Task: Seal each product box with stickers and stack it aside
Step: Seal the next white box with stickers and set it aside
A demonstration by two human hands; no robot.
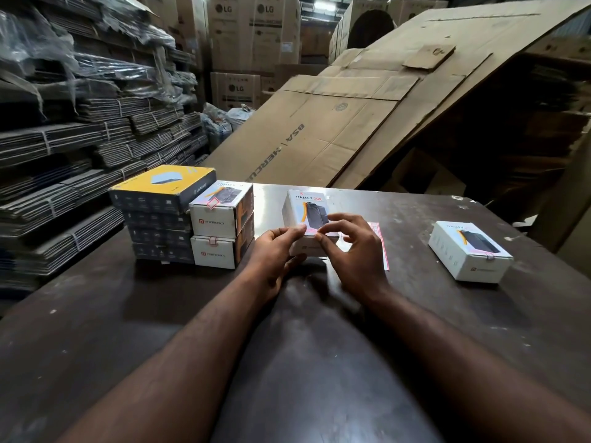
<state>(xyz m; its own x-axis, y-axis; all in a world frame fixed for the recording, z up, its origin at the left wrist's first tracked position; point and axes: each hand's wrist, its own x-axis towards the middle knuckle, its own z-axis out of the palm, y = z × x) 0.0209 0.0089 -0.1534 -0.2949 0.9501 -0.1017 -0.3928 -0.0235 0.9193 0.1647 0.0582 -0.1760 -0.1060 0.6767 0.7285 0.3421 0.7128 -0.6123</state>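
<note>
A: Pressing at the near top edge of a white product box (pixel 303 209) at centre frame, w/ both hands. Left hand (pixel 275 251) has thumb and fingers closed on the box's near-left corner. Right hand (pixel 348 247) pinches thumb and forefinger together at the same edge, other fingers spread loose.

B: And the sticker?

A: A pinkish sticker (pixel 311 231) shows btwn the two thumbs, on the box edge. Can't tell if it's fully stuck down. A sticker sheet (pixel 382 247), white w/ red print, lies flat on the tabletop (pixel 319 330), mostly hidden behind the right hand.

B: Where's the finished lot?

A: Left of centre. Two white boxes (pixel 220 225) stacked one on the other, each w/ a red-edged seal over the front flap. Just beside them, further left, a pile of dark boxes (pixel 156 231) topped by a yellow-lidded box (pixel 166 183).

B: Anything on the right?

A: One more white box (pixel 468 249) at right of frame, lying flat, well apart from the hands, a small seal on its near edge.

B: Backdrop?

A: Bundled flat cardboard (pixel 80 148) fills the left of frame. A big flattened carton (pixel 367 100) leans across the upper right. Printed cartons (pixel 252 30) stand at top centre.
</note>
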